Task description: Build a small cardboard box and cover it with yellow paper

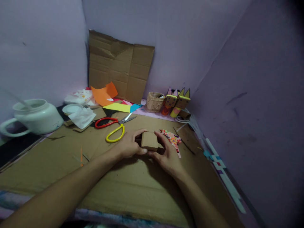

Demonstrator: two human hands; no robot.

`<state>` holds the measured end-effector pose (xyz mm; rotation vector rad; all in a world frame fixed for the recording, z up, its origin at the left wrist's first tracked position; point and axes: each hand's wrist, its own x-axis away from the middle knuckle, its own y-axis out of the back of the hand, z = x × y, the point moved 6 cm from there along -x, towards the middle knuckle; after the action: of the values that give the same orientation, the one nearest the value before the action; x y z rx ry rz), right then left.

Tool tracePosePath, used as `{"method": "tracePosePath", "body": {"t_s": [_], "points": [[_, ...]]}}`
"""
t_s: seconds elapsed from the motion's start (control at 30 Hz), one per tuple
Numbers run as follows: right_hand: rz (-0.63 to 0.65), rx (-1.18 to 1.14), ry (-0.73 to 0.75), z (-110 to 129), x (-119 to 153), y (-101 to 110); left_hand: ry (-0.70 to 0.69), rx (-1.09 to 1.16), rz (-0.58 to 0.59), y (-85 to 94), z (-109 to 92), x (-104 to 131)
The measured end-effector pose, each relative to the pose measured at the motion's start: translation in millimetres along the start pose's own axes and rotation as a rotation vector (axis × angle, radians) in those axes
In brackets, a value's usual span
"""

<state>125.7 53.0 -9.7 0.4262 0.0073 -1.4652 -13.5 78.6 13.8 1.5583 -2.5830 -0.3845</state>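
Between my two hands is a small folded cardboard box (pixel 149 140), held just above the cardboard-covered table. My left hand (pixel 130 144) grips its left side, thumb along the lower edge. My right hand (pixel 167 155) is closed around the right side, with fingertips at the top corner and thumb underneath. Part of the box is hidden by my fingers. Behind my right hand lies a flower-patterned paper cutout (pixel 172 138). Scissors (pixel 115 125) with one red and one yellow handle rest open beyond my left hand.
A white mug-like pot (pixel 36 117) stands at the left, near a small white dish (pixel 72 109) and a crumpled tissue (pixel 83 117). Orange paper (pixel 104 94), a woven basket (pixel 155 103) and two animal-faced paper figures (pixel 182 103) are at the back. A cardboard sheet (pixel 121 66) leans on the wall.
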Motion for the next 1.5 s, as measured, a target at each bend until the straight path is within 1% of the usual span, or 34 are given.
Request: {"method": "tracePosePath", "body": {"t_s": [0.07, 0.2, 0.3, 0.43, 0.73, 0.97, 1.13, 1.17, 1.23, 1.3, 1.37, 1.43, 1.5], "points": [[-0.005, 0.116, 0.109, 10.0, 4.2, 1.5, 0.019, -0.002, -0.009, 0.6, -0.3, 0.5], [-0.035, 0.356, 0.403, 41.3, 16.6, 2.0, 0.031, -0.065, -0.043, 2.2, 1.4, 0.8], [-0.064, 0.431, 0.509, 53.8, 22.1, 1.1, 0.023, -0.090, -0.050, 1.6, 3.8, 0.3], [-0.042, 0.488, 0.540, 54.4, 21.9, -2.6, 0.010, -0.028, -0.022, -0.9, 3.6, 0.0], [-0.056, 0.568, 0.536, 53.4, 20.3, -5.0, 0.062, -0.098, -0.049, 3.4, 7.4, -0.4], [-0.046, 0.636, 0.555, 55.9, 19.5, -6.1, 0.035, -0.023, -0.019, -1.0, 6.9, 0.0], [-0.041, 0.615, 0.552, 55.6, 20.7, -5.1, 0.016, -0.066, -0.026, 1.3, 4.4, 0.3], [-0.046, 0.577, 0.538, 54.1, 20.9, -3.5, 0.022, -0.071, -0.032, 2.6, 4.5, 0.1], [-0.109, 0.436, 0.446, 47.1, 19.6, 5.0, 0.052, -0.004, -0.026, 3.6, 5.6, 0.1], [-0.196, 0.231, 0.320, 35.9, 17.5, 15.8, 0.078, 0.186, -0.019, 2.3, 5.8, 1.1], [-0.231, 0.035, 0.201, 24.8, 15.0, 20.6, 0.060, 0.436, -0.021, -1.2, 2.6, 3.2], [-0.168, -0.134, 0.094, 18.0, 11.9, 15.2, 0.007, 0.651, -0.019, -6.4, -3.0, 6.2], [-0.091, -0.269, 0.013, 17.6, 9.6, 6.0, -0.042, 0.778, 0.002, -13.5, -8.9, 9.4]]}}
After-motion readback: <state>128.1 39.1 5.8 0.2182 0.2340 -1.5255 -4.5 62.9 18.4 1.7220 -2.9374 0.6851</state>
